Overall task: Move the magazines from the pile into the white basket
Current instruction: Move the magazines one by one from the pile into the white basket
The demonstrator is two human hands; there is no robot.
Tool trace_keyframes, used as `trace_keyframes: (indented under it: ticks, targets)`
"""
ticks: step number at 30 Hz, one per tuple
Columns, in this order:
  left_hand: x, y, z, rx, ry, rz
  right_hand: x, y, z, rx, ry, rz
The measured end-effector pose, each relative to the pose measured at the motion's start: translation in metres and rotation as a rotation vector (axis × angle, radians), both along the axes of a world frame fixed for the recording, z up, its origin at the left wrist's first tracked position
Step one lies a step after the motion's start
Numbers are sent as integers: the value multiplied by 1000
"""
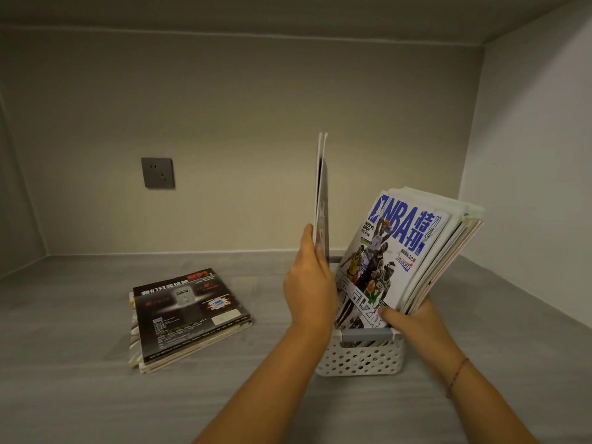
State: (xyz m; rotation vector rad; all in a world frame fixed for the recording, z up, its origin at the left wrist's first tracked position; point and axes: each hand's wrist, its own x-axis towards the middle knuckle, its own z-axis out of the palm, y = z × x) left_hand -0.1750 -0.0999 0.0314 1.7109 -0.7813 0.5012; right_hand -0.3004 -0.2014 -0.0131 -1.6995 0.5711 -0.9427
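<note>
Magazine upright in left hand

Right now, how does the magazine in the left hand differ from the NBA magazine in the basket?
The held magazine stands upright, edge-on to the camera; the NBA magazine leans right, cover showing. The left hand grips the held magazine; the right hand grips the NBA magazine with a stack behind it. Both are gripped low, at the white basket.
</note>
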Motion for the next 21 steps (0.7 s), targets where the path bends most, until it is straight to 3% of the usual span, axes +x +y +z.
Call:
trace_keyframes:
  ticks: [13,15,18,21]
  targets:
    - [-11,-10,-5,321,-182,-362,1,-1,0,-28,-50,16]
    - [-12,-12,-9,447,-131,-492,1,-1,1,-45,-60,51]
    - [-8,-9,-9,485,131,-791,-4,-2,3,-48,-80,115]
    - [4,-7,-6,607,260,-923,-7,-2,5,-36,-80,189]
